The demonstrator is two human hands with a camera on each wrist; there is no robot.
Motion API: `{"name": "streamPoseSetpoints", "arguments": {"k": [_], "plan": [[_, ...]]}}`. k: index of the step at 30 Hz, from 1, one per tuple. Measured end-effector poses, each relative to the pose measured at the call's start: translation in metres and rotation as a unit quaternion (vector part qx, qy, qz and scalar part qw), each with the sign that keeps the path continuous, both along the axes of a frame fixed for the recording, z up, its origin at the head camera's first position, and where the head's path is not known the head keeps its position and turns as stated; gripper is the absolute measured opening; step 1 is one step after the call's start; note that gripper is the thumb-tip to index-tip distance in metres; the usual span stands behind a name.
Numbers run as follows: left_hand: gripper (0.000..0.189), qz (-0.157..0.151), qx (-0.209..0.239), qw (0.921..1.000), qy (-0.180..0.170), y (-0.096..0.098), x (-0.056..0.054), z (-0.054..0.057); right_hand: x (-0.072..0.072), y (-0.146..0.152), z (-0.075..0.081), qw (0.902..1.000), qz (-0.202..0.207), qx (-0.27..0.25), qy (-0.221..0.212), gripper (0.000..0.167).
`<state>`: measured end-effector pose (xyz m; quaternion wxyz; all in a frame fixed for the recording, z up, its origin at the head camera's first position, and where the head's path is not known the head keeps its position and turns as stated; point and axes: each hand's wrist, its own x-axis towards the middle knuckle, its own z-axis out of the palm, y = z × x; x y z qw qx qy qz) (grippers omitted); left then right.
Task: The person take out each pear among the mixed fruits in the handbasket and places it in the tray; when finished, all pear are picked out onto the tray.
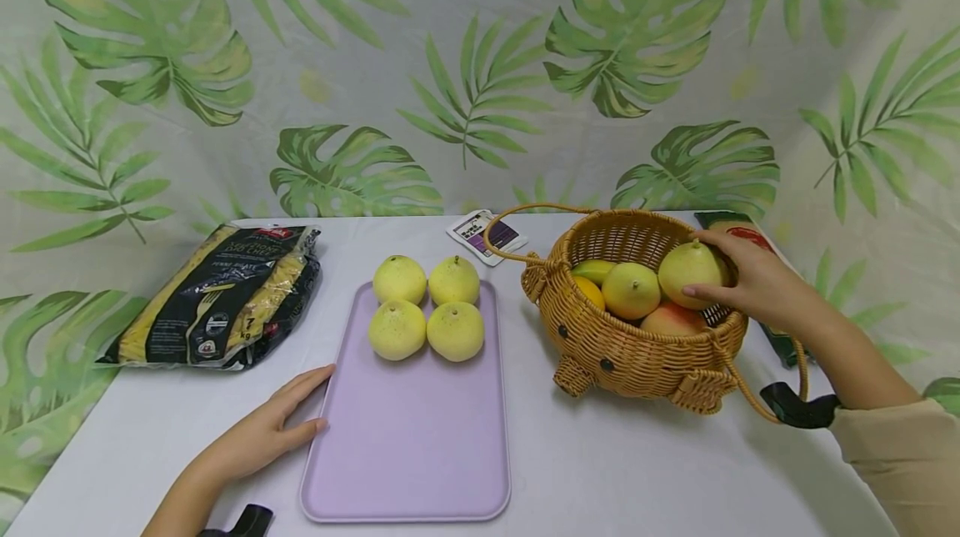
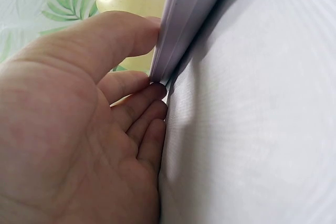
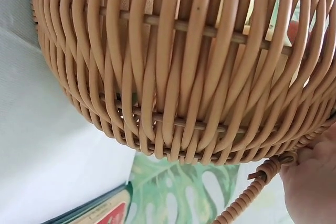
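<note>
My right hand (image 1: 757, 283) grips a round yellow-green pear (image 1: 686, 270), thumb in front and fingers behind, at the right side of the pig-shaped wicker basket (image 1: 637, 362). In the basket lie another pear (image 1: 632, 290), a reddish peach-like fruit (image 1: 672, 319), an orange fruit (image 1: 589, 292) and a green fruit (image 1: 593, 271). In the right wrist view the basket's woven wall (image 3: 178, 66) hides most of the hand. My left hand (image 1: 258, 433) touches the left edge of the lilac tray (image 1: 408, 445) with extended fingers. Several pears (image 1: 456, 332) sit together at the tray's far end.
A black and yellow pasta bag (image 1: 217, 299) lies at the left. Behind the tray is a small white and purple packet (image 1: 487, 235). A dark green package (image 1: 738, 228) lies partly hidden behind the basket, whose looped handles (image 1: 517, 253) stick out sideways. A leaf-patterned cloth (image 1: 480, 87) hangs behind the table.
</note>
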<state>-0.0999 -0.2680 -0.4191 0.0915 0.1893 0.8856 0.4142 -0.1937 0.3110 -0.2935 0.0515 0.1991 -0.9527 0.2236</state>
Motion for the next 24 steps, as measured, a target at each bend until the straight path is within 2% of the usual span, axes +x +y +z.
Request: {"name": "streamPoseSetpoints", "arguments": {"k": [5, 12, 19, 24], "plan": [[0.063, 0.001, -0.001, 1.0000, -0.001, -0.0002, 0.0001, 0.0000, -0.0016, -0.0010, 0.0007, 1.0000, 0.006, 0.006, -0.004, 0.079], [0.063, 0.001, 0.002, 1.0000, 0.000, -0.0006, -0.0002, -0.0005, -0.0046, -0.0020, 0.0011, 0.9996, 0.017, 0.020, 0.012, 0.073], [0.063, 0.003, 0.003, 1.0000, -0.005, -0.0005, -0.0006, -0.0007, -0.0036, -0.0018, -0.0011, 0.9991, 0.024, 0.003, 0.037, 0.064], [0.063, 0.000, 0.001, 1.0000, -0.002, -0.0003, -0.0010, -0.0006, -0.0014, -0.0033, -0.0022, 0.9982, 0.013, -0.025, 0.052, 0.063]]}}
